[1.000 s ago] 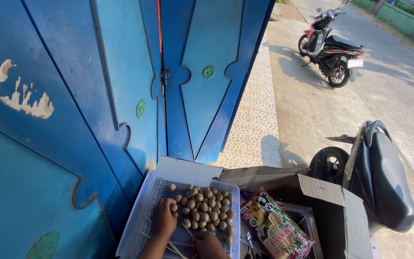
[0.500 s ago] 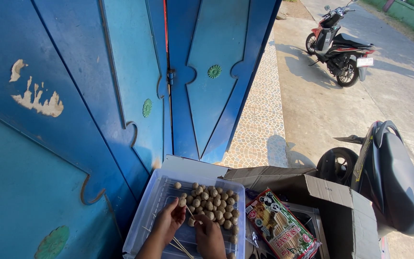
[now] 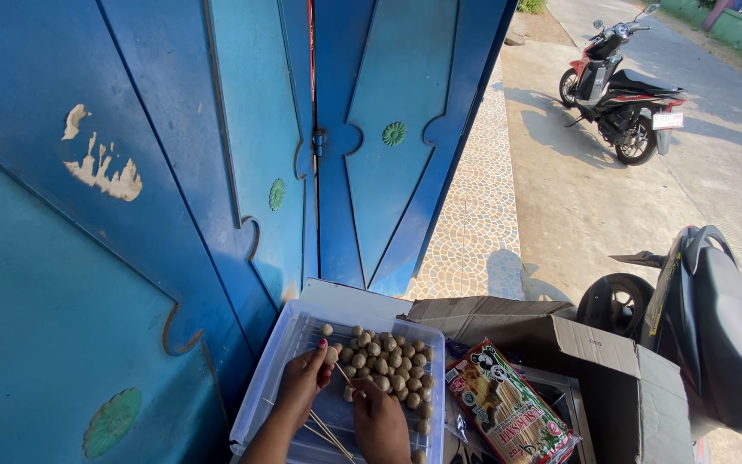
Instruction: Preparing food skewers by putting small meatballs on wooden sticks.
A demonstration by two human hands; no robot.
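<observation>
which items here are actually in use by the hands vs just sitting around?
In use:
- left hand, pinching a small ball
- right hand, at a thin wooden skewer
- pile of small round balls
- clear plastic tray holding them
- loose skewers in the tray

Lying about:
- printed packet
- open cardboard box
- near scooter
- parked motorbike
- blue doors

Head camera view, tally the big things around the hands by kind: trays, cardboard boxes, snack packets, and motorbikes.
Trays: 1
Cardboard boxes: 1
Snack packets: 1
Motorbikes: 2, one parked across the pavement, one close by on the right
Total: 5
</observation>
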